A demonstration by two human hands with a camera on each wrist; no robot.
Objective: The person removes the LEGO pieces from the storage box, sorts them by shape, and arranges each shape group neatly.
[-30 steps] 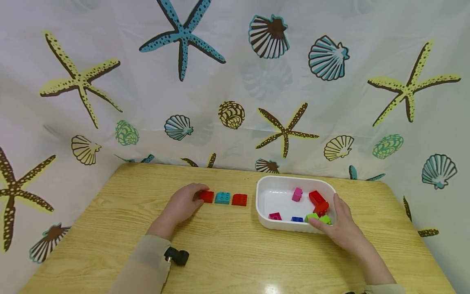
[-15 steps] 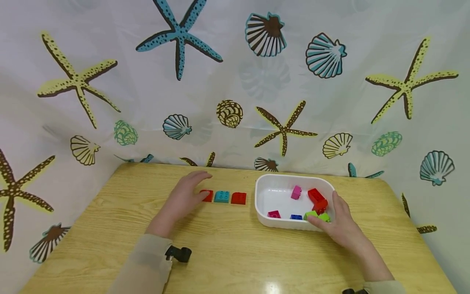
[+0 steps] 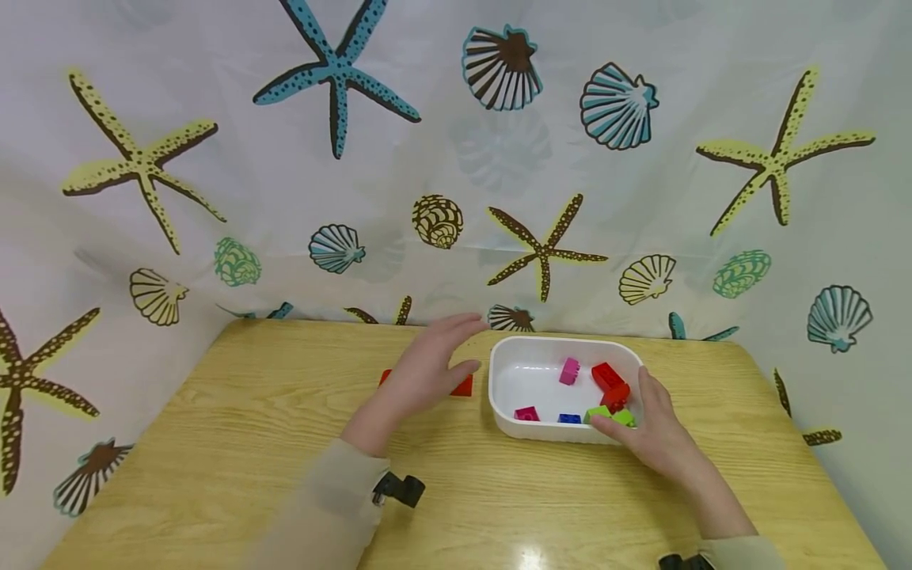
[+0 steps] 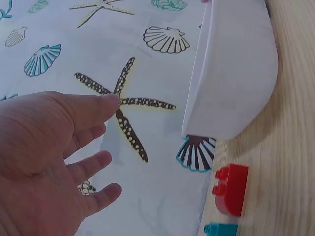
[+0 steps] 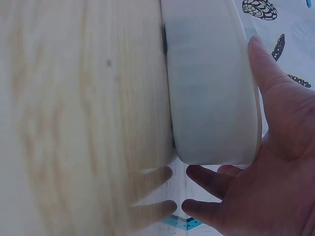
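Observation:
My left hand (image 3: 423, 368) is in the air over a row of toy bricks, with fingers spread and nothing held. A red brick (image 3: 463, 385) shows just under its thumb, and the edge of another red brick (image 3: 385, 376) shows left of the wrist. The turquoise brick (image 4: 221, 229) between them is covered in the head view but partly visible in the left wrist view. At the right end of the white plastic box (image 3: 502, 419), my right hand (image 3: 659, 427) holds the corner, thumb over the near rim and fingers along the outer end.
Inside the box lie a pink brick (image 3: 570, 370), a magenta brick (image 3: 526, 414), a blue brick (image 3: 570, 419), red bricks (image 3: 607, 377) and green bricks (image 3: 597, 414). A shell-patterned curtain (image 3: 399, 174) borders the wooden table (image 3: 499, 491) at the back and sides.
My left hand has let go of the leftmost red brick, lifted, and moved right above the row towards the box. The right hand has stayed at the box's corner.

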